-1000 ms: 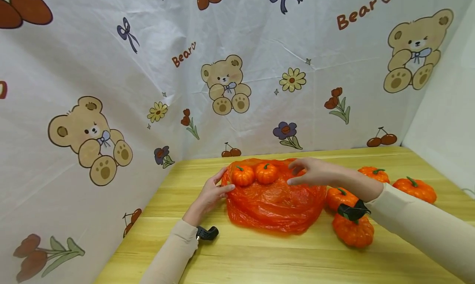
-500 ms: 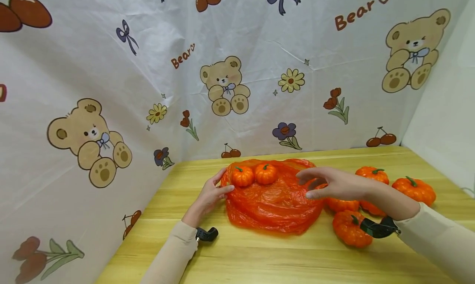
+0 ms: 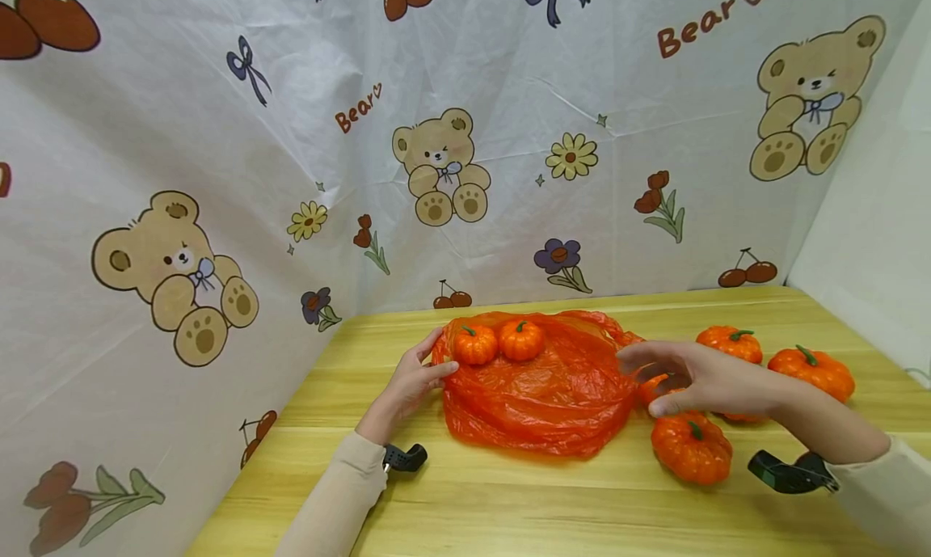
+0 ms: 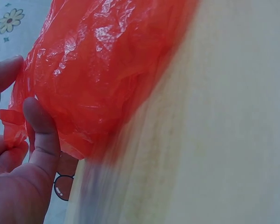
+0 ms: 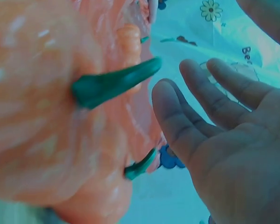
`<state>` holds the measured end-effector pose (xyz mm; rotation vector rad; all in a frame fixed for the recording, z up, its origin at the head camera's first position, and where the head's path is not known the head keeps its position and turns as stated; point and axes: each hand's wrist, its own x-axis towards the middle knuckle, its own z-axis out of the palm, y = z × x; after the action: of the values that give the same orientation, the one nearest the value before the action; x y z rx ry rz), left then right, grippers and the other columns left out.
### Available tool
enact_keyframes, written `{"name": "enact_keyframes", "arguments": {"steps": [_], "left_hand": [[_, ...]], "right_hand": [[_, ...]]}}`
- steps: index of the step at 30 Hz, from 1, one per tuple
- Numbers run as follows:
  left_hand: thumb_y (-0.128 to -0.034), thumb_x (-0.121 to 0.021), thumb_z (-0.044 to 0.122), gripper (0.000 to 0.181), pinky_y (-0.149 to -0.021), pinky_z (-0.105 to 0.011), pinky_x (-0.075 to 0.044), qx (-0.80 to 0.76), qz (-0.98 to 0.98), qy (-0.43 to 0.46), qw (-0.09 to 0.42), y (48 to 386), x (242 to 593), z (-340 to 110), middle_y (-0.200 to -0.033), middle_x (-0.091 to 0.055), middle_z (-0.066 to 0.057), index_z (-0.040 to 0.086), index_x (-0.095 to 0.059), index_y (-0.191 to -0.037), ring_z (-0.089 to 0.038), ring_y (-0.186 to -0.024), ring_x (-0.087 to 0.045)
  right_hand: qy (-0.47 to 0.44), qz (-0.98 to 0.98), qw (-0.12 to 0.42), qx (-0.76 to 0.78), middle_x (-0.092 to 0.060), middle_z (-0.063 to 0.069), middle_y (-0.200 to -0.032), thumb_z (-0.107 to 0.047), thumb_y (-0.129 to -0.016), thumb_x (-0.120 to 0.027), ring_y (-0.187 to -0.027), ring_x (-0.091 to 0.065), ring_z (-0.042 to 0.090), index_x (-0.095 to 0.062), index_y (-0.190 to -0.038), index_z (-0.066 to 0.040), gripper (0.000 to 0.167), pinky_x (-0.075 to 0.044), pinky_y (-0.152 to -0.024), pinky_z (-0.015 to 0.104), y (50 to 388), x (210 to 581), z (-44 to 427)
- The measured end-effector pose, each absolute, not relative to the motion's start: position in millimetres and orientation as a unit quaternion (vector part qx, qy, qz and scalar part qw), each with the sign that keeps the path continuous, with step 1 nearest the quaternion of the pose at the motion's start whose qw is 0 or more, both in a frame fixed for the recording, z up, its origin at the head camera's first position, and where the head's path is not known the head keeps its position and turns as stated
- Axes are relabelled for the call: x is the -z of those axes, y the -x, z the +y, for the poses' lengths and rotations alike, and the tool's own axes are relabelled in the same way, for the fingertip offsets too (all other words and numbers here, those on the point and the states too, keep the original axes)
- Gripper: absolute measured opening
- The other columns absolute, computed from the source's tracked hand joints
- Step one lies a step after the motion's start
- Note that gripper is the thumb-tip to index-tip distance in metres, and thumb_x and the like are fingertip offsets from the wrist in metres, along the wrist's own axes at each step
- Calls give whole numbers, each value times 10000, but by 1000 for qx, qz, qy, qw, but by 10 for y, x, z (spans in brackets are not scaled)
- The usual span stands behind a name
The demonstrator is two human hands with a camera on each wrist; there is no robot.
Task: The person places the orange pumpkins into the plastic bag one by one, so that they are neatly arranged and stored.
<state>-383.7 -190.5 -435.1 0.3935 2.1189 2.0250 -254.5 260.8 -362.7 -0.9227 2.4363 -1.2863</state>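
A crumpled red plastic bag (image 3: 538,415) lies spread on the table with its mouth facing up. Two small orange pumpkins, a left one (image 3: 475,347) and a right one (image 3: 522,343), sit in its far left part. My left hand (image 3: 410,383) holds the bag's left edge, fingers and thumb around the thin plastic (image 4: 98,79). Above the loose pumpkins at the bag's right side hovers my right hand (image 3: 694,377), fingers loosely bent and nothing in them. A green-stemmed pumpkin (image 5: 32,112) looms close to that hand in the right wrist view, apart from the fingers.
Several larger pumpkins stand right of the bag: a near one (image 3: 691,450), a far one (image 3: 730,343), a rightmost one (image 3: 812,373), others partly hidden by my right hand. A printed bear curtain (image 3: 509,177) rises behind the wooden table (image 3: 509,504).
My right hand has moved from over the bag rightward and toward me, over the loose pumpkins. My left hand keeps its hold on the bag's edge. Both small pumpkins stay put.
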Motion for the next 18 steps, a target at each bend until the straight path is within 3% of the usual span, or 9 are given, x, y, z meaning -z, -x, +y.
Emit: {"name": "enact_keyframes", "arguments": {"steps": [6, 9, 12, 18], "left_hand": [[-928, -726, 25, 877, -715, -230, -581, -681, 716, -129, 89, 3820, 4365, -1912, -1707, -246, -77, 176, -253, -1651, -223, -1133, -590], [-934, -725, 33, 875, -723, -234, -585, -679, 717, -132, 92, 3822, 4368, -1921, -1708, -239, -96, 174, -247, -1653, -210, -1115, -603], [-937, -721, 31, 881, -719, -233, -587, -677, 717, -134, 94, 3825, 4366, -1925, -1709, -232, -112, 166, -230, -1656, -190, -1065, -623], [-939, -714, 25, 867, -702, -223, -576, -681, 714, -136, 94, 3825, 4357, -1917, -1695, -262, -130, 163, -242, -1653, -168, -999, -633]], "right_hand": [[337, 818, 125, 450, -549, 242, -1463, -95, -953, -717, -1274, -595, 76, -462, -1495, -41, 601, -534, -990, 214, 2455, 3739, 2780], [347, 799, 138, 471, -576, 112, -1477, -34, -963, -684, -1300, -578, 49, -424, -1511, 19, 609, -514, -1015, 197, 2426, 3818, 2880], [356, 778, 156, 494, -584, 72, -1475, 12, -973, -646, -1323, -569, 51, -400, -1503, 80, 588, -488, -1043, 174, 2407, 3892, 2969], [367, 753, 178, 517, -554, 192, -1483, 49, -985, -607, -1360, -548, 50, -388, -1492, 116, 556, -446, -1075, 144, 2376, 3961, 3057]]}}
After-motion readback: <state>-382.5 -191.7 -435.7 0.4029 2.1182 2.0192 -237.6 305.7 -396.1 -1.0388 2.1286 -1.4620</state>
